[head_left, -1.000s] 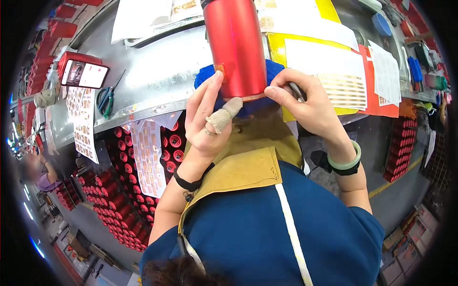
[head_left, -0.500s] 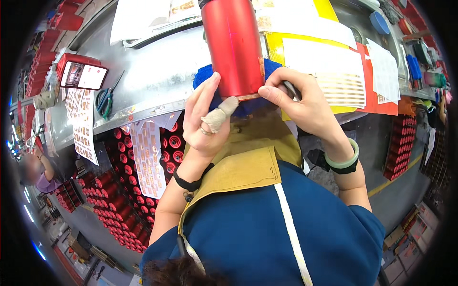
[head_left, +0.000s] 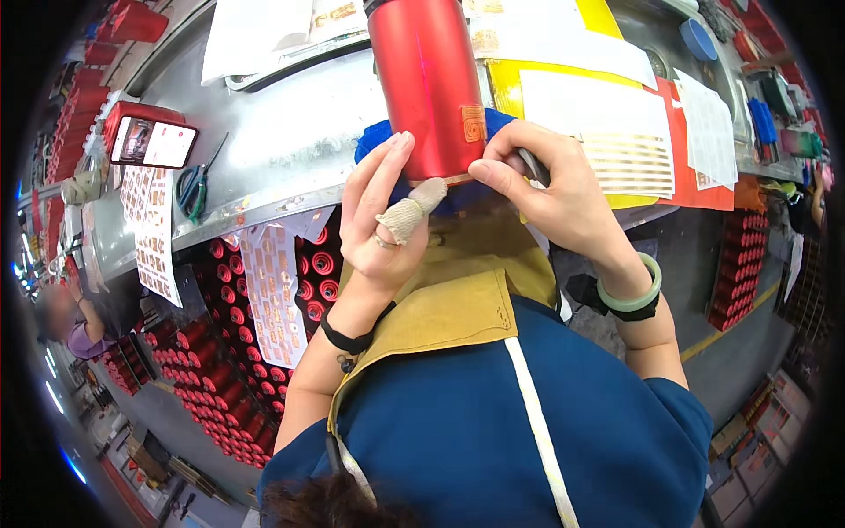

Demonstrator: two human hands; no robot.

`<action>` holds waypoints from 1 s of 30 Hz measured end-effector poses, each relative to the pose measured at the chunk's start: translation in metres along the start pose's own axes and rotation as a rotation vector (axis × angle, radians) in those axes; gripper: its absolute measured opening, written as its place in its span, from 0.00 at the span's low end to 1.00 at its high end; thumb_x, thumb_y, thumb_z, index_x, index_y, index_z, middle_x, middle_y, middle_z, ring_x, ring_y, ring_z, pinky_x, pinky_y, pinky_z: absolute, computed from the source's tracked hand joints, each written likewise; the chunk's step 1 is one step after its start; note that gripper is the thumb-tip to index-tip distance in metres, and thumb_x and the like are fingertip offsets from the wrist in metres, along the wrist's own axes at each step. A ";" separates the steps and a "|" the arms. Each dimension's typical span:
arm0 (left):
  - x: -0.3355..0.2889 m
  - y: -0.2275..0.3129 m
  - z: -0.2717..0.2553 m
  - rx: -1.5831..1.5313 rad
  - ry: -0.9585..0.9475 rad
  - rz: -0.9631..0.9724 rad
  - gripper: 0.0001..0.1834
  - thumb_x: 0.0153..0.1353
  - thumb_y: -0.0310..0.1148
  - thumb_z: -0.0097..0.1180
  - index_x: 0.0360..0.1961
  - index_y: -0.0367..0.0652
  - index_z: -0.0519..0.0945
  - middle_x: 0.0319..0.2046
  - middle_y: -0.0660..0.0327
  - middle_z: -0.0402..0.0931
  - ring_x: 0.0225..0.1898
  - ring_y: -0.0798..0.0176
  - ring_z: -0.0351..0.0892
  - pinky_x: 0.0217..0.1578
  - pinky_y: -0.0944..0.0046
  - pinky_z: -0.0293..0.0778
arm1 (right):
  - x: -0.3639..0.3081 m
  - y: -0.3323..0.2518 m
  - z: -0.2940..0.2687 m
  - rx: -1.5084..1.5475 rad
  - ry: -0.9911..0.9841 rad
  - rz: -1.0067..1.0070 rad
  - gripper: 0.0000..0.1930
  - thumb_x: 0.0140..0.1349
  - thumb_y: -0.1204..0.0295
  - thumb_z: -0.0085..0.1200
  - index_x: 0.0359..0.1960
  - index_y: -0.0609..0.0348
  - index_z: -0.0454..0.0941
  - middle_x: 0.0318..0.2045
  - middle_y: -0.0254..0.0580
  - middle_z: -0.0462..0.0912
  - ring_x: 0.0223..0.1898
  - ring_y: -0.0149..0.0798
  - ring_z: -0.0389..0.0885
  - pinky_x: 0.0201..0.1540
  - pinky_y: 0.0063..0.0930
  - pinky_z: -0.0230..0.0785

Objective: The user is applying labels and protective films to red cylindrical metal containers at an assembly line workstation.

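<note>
A red metallic bottle [head_left: 426, 88] with a black top lies on a blue cloth [head_left: 373, 139], its base toward me. My left hand [head_left: 374, 211] steadies it: the fingers rest along its left side, and the thumb, wrapped in a beige cloth finger sleeve [head_left: 407, 216], presses at the base edge. A square orange patterned decal [head_left: 473, 124] sits on the bottle's lower right side, and a pale strip runs along the base rim. My right hand [head_left: 559, 189] is closed around a small dark tool [head_left: 532, 165], mostly hidden in the palm; its thumb tip meets the bottle near the base.
Scissors [head_left: 192, 187], a phone [head_left: 154, 141] propped on a red object, and a decal sheet [head_left: 151, 229] are at the left of the metal table [head_left: 290, 123]. White sheets [head_left: 607, 123] and yellow folders lie right. Many red bottles [head_left: 211, 387] stand below; another person is far left.
The bottle has rolled slightly to the left, bringing the orange decal from its right edge into fuller view. My right thumb has shifted a little left along with it.
</note>
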State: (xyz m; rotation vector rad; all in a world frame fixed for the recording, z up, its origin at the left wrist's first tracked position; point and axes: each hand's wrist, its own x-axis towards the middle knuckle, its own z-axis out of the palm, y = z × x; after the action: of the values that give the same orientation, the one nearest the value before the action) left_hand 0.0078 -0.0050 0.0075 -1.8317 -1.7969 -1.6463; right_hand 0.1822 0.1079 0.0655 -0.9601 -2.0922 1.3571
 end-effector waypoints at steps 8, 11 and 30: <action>0.012 0.007 0.000 0.102 -0.113 0.131 0.15 0.53 0.17 0.69 0.44 0.36 0.88 0.55 0.50 0.83 0.58 0.46 0.80 0.54 0.55 0.81 | -0.002 -0.002 -0.003 -0.061 0.004 0.005 0.10 0.64 0.69 0.67 0.33 0.64 0.81 0.22 0.40 0.77 0.23 0.33 0.71 0.30 0.30 0.67; 0.012 0.006 -0.005 0.036 -0.113 0.066 0.23 0.53 0.14 0.69 0.52 0.33 0.84 0.55 0.48 0.82 0.59 0.47 0.81 0.56 0.53 0.81 | -0.005 0.006 -0.012 -0.071 0.093 0.060 0.11 0.63 0.69 0.68 0.31 0.65 0.82 0.20 0.39 0.77 0.22 0.31 0.70 0.29 0.29 0.66; 0.001 0.006 -0.004 0.151 -0.205 0.105 0.17 0.56 0.15 0.61 0.44 0.43 0.89 0.59 0.51 0.80 0.63 0.42 0.75 0.58 0.50 0.80 | -0.021 0.001 0.007 0.401 0.186 0.043 0.06 0.71 0.76 0.57 0.46 0.63 0.81 0.38 0.37 0.83 0.42 0.29 0.79 0.49 0.25 0.72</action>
State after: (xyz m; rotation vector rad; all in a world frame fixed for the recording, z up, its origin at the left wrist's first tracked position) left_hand 0.0101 -0.0088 0.0128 -2.0499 -1.8077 -1.2914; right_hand 0.1911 0.0879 0.0611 -0.9207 -1.5900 1.5658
